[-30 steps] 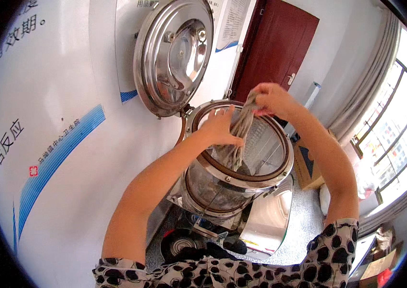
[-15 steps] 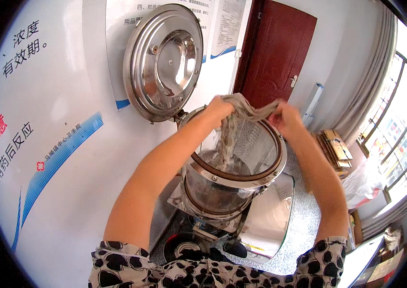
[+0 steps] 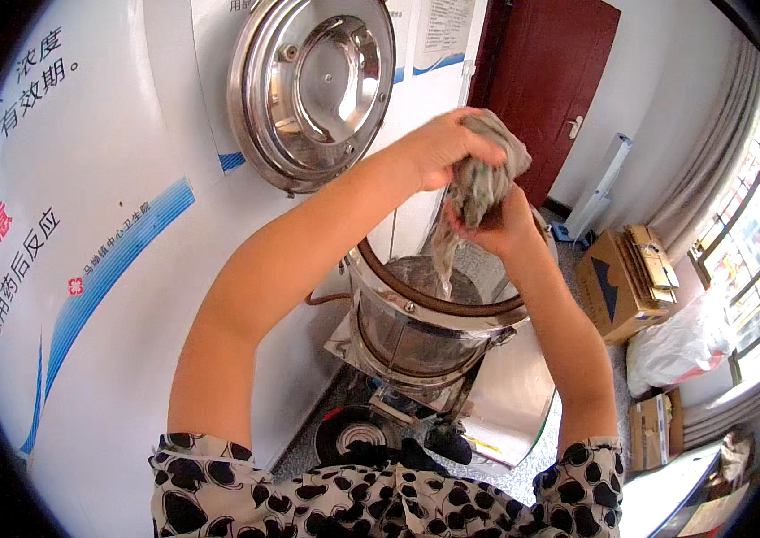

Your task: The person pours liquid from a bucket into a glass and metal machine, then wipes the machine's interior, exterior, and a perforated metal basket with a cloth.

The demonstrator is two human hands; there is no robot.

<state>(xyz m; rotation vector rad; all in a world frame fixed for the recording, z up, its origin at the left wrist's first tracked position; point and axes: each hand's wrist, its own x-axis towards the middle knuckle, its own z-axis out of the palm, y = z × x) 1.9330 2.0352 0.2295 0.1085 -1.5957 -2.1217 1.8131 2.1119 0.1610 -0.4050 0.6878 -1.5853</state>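
Grey-brown cloth [image 3: 495, 161] is being held in a crumpled bundle above the open mouth of a round steel vessel [image 3: 425, 334]. Its upper part is being gripped by the left hand [image 3: 453, 148], whose fingers are being wrapped closely over the folds. The lower part is being clasped from beneath by the right hand [image 3: 503, 222]; some of its fingers are being hidden by the cloth, so how far they are being curled cannot be told. Between the two hands the bundle is being squeezed into a narrow, upright shape, and a thin tail is being left to hang beneath it into the mouth. Whether the inside of the vessel is being touched by that tail cannot be told.

The mouth is being ringed by a brown seal [image 3: 411, 291], partly covered by the right forearm. Beyond it, to the left, a shiny domed lid [image 3: 328, 81] is being held upright beside the white wall [image 3: 120, 359]. A brown hose [image 3: 330, 299] is being seen at the vessel's left side. On the right, flattened cardboard [image 3: 649, 260] is being supported by a carton [image 3: 613, 282], with a white plastic bag [image 3: 680, 345] being kept just beside it. Farther back, a dark red door [image 3: 568, 72] is being shown.
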